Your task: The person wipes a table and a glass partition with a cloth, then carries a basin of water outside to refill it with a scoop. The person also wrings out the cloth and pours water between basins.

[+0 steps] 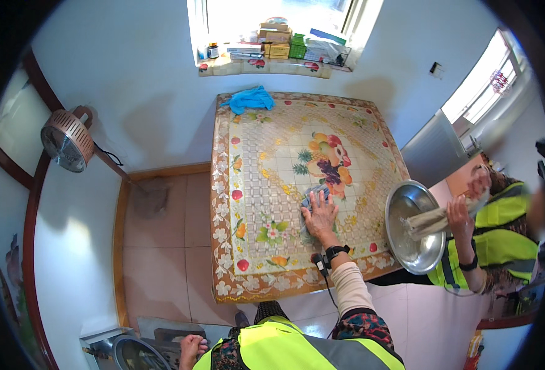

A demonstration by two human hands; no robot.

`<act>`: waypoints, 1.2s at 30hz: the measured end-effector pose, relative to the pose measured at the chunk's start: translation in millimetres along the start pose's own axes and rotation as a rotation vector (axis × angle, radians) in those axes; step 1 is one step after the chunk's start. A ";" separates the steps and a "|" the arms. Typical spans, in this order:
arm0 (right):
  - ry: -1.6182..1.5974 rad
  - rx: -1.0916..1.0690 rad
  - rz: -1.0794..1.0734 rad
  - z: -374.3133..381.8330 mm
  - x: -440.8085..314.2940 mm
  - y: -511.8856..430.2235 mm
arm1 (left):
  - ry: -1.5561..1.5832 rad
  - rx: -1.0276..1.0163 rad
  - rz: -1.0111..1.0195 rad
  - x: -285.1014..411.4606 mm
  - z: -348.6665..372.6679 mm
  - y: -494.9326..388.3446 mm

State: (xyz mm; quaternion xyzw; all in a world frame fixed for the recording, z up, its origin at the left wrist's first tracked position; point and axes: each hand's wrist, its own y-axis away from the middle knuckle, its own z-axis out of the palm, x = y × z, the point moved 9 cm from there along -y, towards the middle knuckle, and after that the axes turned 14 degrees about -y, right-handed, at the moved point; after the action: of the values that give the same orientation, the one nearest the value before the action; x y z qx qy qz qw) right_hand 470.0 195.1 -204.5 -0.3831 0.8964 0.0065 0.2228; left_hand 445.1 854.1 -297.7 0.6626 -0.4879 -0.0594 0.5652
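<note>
My right hand (320,216) lies flat with spread fingers on a grey-blue cloth (306,203), pressed against the fruit-patterned tablecloth (272,185) near the middle of the table. A black strap with a small device sits on that wrist. Low in the picture, at my left side, my left hand (193,348) hangs with curled fingers beside the hi-vis vest, away from the table; nothing shows in it. A crumpled blue cloth (250,99) rests on the table's far left corner.
At the right, another person in a hi-vis vest holds a beige cloth (427,223) over a steel basin (406,259) by the table edge. Boxes (276,41) stand on the windowsill. A copper-coloured heater (69,138) stands left; a round metal-rimmed container (138,354) is lower left.
</note>
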 end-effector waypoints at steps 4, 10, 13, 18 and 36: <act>0.009 0.025 -0.071 11.4 -2.6 -65.9 | 0.085 0.045 -0.066 9.2 16.5 1.7; -0.055 0.041 -0.139 43.6 -33.7 -158.4 | 0.187 0.011 -0.008 -26.8 39.4 -11.6; -0.112 -0.001 -0.142 67.6 -59.8 -191.0 | 0.219 0.023 -0.028 -47.4 41.4 1.9; -0.193 -0.065 -0.310 101.0 -136.0 -179.4 | 0.171 0.040 -0.087 -31.8 48.1 28.4; -0.355 -0.338 -0.770 48.7 -239.0 196.7 | 0.114 -0.049 0.132 -68.3 44.8 32.2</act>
State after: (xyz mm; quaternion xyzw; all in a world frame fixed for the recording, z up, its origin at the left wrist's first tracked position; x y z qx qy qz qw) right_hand 498.6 506.4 -183.0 -0.7125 0.6229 0.1349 0.2935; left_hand 362.9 875.5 -319.9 0.6174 -0.4957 0.0038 0.6107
